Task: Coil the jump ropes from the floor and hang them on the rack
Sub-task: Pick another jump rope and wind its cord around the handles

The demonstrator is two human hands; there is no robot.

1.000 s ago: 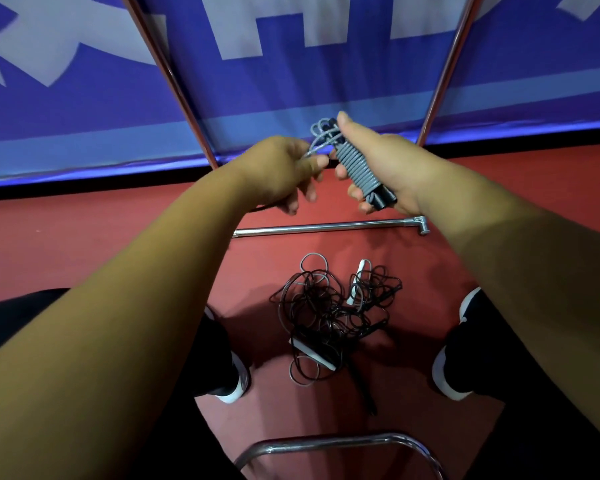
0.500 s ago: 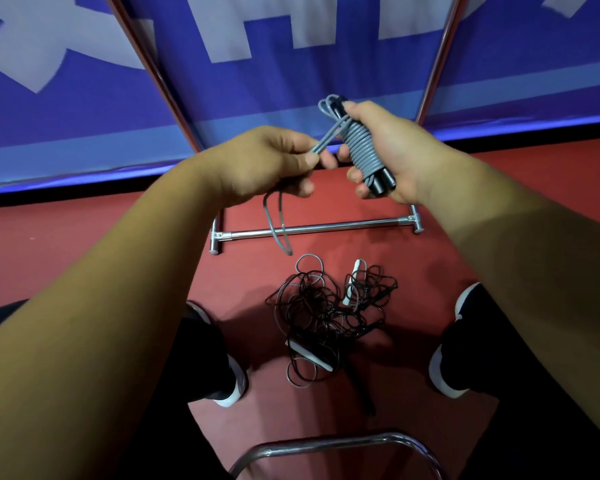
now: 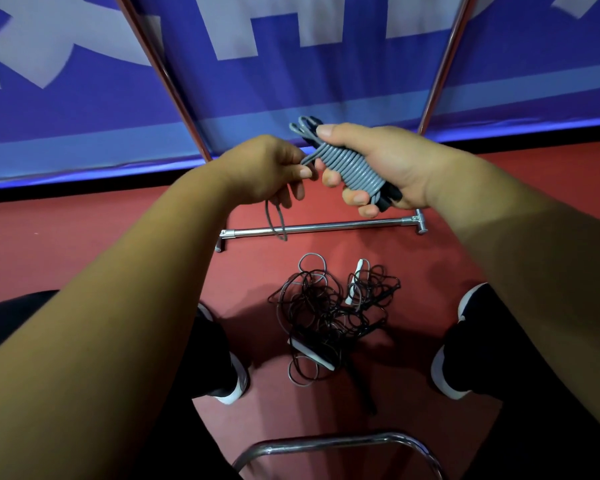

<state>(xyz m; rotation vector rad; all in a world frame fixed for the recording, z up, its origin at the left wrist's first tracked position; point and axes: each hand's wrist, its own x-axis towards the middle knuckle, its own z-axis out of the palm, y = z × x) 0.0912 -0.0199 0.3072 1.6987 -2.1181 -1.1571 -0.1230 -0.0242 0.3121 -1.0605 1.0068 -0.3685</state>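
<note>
My right hand (image 3: 385,164) grips a grey jump rope (image 3: 352,166) wound in tight turns round its black handles, with small loops sticking out past my thumb. My left hand (image 3: 272,169) pinches the free end of that grey rope beside the bundle; a short loop of it hangs below my fingers. A tangle of black and grey jump ropes (image 3: 329,313) with white handles lies on the red floor between my feet. The rack's chrome base bar (image 3: 326,227) crosses the floor beyond the tangle, and its two slanted uprights rise behind my hands.
A blue and white banner (image 3: 291,81) stands behind the rack. My shoes (image 3: 234,382) flank the rope pile on both sides. A curved chrome tube (image 3: 329,443) sits at the bottom edge, close to me.
My left hand drew the rope's free end out to the left of the bundle, and a short loop now hangs under it. Both hands sit slightly lower in view than half a second ago.
</note>
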